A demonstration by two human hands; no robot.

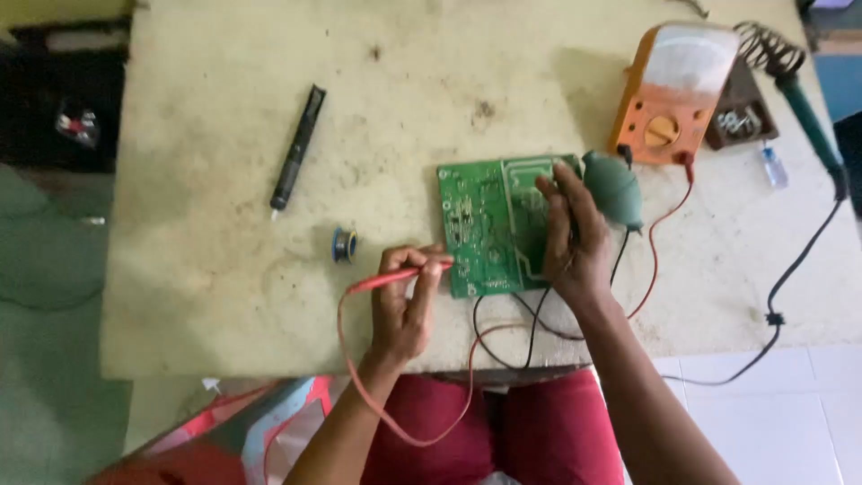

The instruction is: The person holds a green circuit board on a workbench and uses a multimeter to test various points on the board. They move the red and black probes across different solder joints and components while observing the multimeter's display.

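Note:
A green circuit board [480, 224] lies solder side up near the table's front edge. My left hand [404, 301] pinches a red test probe [395, 277], its tip at the board's left edge. My right hand [570, 238] rests on the board's right part and grips a black test probe [569, 224], mostly hidden by the fingers. Red and black leads run from both probes to an orange multimeter [675, 94] at the back right.
A worn pale table [224, 224] carries a black desoldering pump [298, 148], a solder spool [345, 243], a dark green rubber blower [614, 189], a soldering iron on its stand [790, 76] with a black cord, and a small parts tray [741, 117].

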